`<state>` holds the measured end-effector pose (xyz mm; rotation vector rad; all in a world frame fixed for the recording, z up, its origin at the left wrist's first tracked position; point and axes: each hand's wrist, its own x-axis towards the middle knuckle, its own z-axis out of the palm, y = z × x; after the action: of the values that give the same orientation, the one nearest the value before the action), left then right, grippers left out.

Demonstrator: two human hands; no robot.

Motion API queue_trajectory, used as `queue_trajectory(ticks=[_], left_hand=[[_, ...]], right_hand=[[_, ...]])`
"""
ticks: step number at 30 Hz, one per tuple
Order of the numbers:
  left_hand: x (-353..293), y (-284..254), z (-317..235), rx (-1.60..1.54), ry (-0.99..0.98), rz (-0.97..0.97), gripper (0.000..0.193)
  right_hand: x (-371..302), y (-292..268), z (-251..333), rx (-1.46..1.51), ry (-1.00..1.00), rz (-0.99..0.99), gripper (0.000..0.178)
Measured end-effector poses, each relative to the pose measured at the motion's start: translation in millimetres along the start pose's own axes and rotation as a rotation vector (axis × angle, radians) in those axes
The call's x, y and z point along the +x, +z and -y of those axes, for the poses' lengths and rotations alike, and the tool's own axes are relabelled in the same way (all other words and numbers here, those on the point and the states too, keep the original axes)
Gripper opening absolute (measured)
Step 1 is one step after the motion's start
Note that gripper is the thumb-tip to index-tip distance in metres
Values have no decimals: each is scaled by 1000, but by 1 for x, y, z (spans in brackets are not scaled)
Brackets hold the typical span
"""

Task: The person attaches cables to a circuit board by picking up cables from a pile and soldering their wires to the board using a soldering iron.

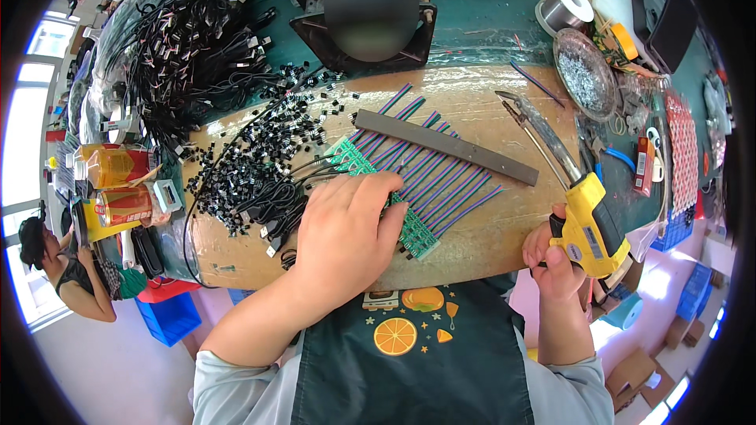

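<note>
My right hand (557, 256) is wrapped round the handle of a yellow and black soldering gun (592, 228). Its long metal tip points up and left over the brown work board, apart from the circuit boards. My left hand (346, 220) lies over a row of green circuit boards (420, 234) with its fingers curled and close together; whatever they pinch is hidden. Thin purple, blue and black wires (449, 189) fan out from the boards to the upper right. A grey-brown bar (449, 147) lies across these wires. Black cables (277, 203) run beside my left hand.
Small black connectors (236, 181) are heaped on the left, below a pile of black cables (189, 47). A black fan (370, 12) stands at the back. Back right are a solder spool (564, 8) and a dish of metallic bits (587, 75). Another person (79, 267) sits far left.
</note>
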<state>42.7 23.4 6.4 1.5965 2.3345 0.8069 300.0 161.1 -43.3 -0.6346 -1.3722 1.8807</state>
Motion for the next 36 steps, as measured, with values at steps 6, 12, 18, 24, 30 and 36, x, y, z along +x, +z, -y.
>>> queue_trajectory(ticks=[6,12,18,24,30,36], left_hand=[[-8,-22,-18,-427,-27,97,17],[-23,-36,-32,-421,145,176,23],[-33,-41,-33,-498,183,266,20],[-35,-44,-30,-661,-150,393,16],[-39,-42,-29,-668,-274,412,15],[-39,-39,-33,-642,-178,401,14]], right_hand=[[-15,-9,-2,-194,29,90,61],[-8,43,7,12,300,260,33],[2,69,18,155,439,325,28],[6,67,19,96,429,470,18],[-1,68,17,-5,389,456,25],[-1,66,13,-31,379,529,25]])
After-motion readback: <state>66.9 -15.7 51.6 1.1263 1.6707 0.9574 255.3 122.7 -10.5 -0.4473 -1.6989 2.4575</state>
